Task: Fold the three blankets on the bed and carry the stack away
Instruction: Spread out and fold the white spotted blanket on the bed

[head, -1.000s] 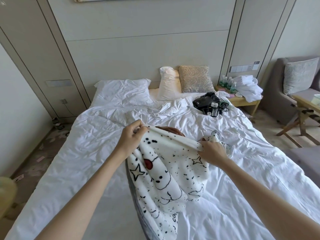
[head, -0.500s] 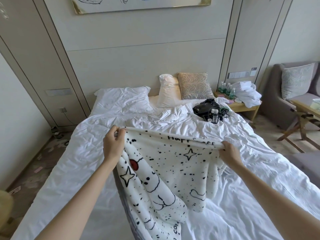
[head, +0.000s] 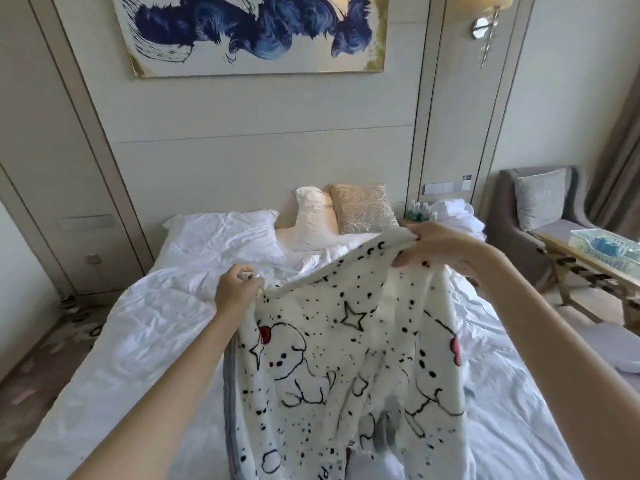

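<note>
The lower edge of the blanket [head: 346, 358] runs off the bottom of the frame, and the cloth hides the middle of the bed [head: 131, 341] behind it, so what lies under it cannot be seen; a grey strip down its left side may be its backing or another cloth, hard to tell which. Both forearms are cut off at the frame's edge. The blanket hangs in the air over the bed, spread between the two hands: the left hand [head: 237, 292] has its fingers [head: 239, 271] curled tight on the top left corner, and the right hand [head: 446, 251], held higher, pinches the top edge between fingers and thumb. The bed is covered in a rumpled white sheet, with a white pillow [head: 225, 233] and a beige patterned cushion [head: 363, 207] at the padded headboard wall. Above hangs a painting [head: 256, 32] of blue brushstrokes; a wall lamp [head: 488, 26] is to its right. Bottles [head: 417, 211] and white towels [head: 457, 216] are partly hidden behind the right hand. Further right stand a grey armchair [head: 530, 216] and a wooden bench [head: 588, 265] carrying a clear tray [head: 602, 244] – its contents are blurred. The blanket is fluffy and white, printed with black specks, outlined stars, cartoon dogs and small red patches
</note>
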